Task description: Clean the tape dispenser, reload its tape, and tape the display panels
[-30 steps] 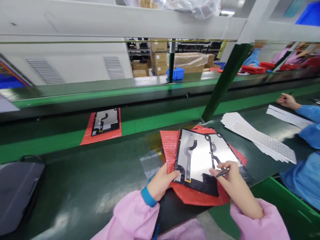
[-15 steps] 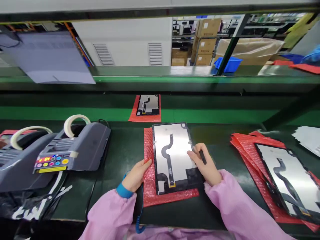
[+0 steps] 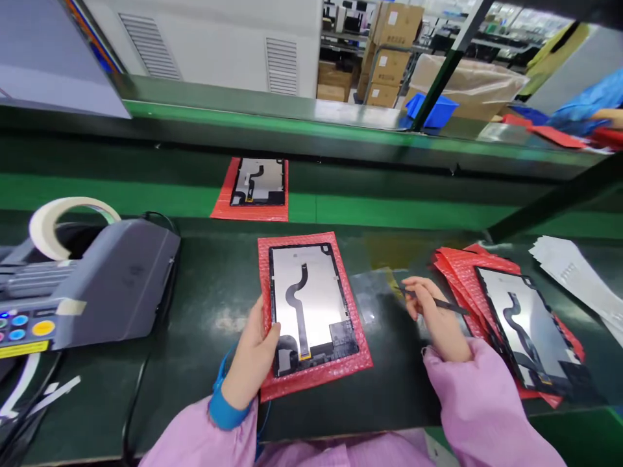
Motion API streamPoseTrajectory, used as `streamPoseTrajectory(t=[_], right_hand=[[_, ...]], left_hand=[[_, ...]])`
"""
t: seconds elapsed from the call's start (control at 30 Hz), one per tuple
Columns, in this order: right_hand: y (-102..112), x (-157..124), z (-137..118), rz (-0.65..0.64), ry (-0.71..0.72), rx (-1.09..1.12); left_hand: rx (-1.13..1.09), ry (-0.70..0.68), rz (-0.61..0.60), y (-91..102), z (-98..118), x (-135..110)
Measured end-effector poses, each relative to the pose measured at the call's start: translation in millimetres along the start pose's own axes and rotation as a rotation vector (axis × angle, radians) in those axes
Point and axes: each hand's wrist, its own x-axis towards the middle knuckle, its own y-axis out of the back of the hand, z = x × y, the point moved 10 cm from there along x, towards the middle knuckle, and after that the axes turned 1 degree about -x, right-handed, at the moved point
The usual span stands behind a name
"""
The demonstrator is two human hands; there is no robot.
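Left hand (image 3: 250, 353), half-closed, grips panel (image 3: 318, 285) between both hands; right hand (image 3: 433, 318) pinches dark tool (image 3: 452, 307)

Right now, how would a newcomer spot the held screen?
At the green table, right of the grey machine, find the red wrap in the left hand. The screen lies on it; unlike the far screen and right-hand screen, it touches a thumb.
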Motion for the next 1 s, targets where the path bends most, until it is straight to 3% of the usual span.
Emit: streamPoseTrajectory(t=[0.1,0.23,0.3,0.4,0.53,0.7,1.0], right_hand=[[15.1,-6.8,22.4,0.025,-0.057,0.029],[29.7,-9.4,29.4,0.086,-0.046,-0.051],[34.2,-7.6,30.7,0.103,-0.044,-0.062],[35.4,-4.8,34.7,0.098,-0.049,-0.069],[34.8,-4.6,40.5,0.094,-0.067,-0.065],[34.5,-5.7,43.2,0.065,-0.089,-0.073],[38.2,-8.1,44.3,0.053,-0.064,-0.130]], left_hand=[[0.371,-0.322,0.012,-7.1,47.3,-16.0],[0.633,-0.615,-0.311,-75.4,92.4,-36.1],[0.680,-0.713,-0.486,-118.4,95.7,-40.8],[0.732,-0.809,-0.633,-173.6,83.0,-35.0],[0.789,-0.829,-0.724,-219.7,58.5,-14.5],[0.874,-0.829,-0.813,-240.7,41.2,-4.8],[0.919,-0.813,-0.838,-242.3,33.7,-5.5]])
